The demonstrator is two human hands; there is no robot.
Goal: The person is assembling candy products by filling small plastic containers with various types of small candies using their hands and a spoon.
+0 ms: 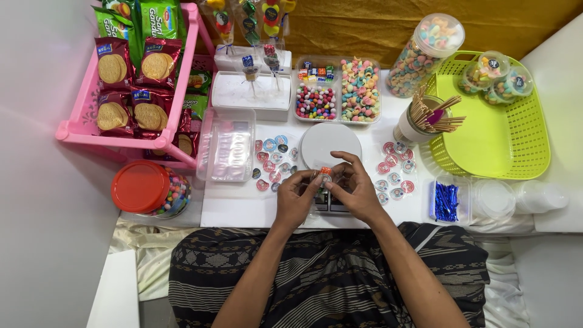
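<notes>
- Both hands meet over the white worktop (pixel 243 206), just in front of the round white scale (pixel 330 144).
- The left hand (pixel 296 200) and right hand (pixel 355 191) pinch a small clear candy packet (pixel 325 176) between fingertips.
- Best to keep it level, with a light grip, above the stickers (pixel 274 163).

Red biscuit packs (pixel 135 85) showing round biscuits fill the pink rack (pixel 73 124) at the worktop's left edge, with green packs (pixel 159 18) above them at the far left corner. Round stickers (pixel 273 161), red, blue and dark, lie left of the white scale (pixel 331 146) at mid-worktop, and more round stickers (pixel 396 171) lie to its right. A clear pack of blue twist ties (pixel 447 201) sits near the front right edge.
</notes>
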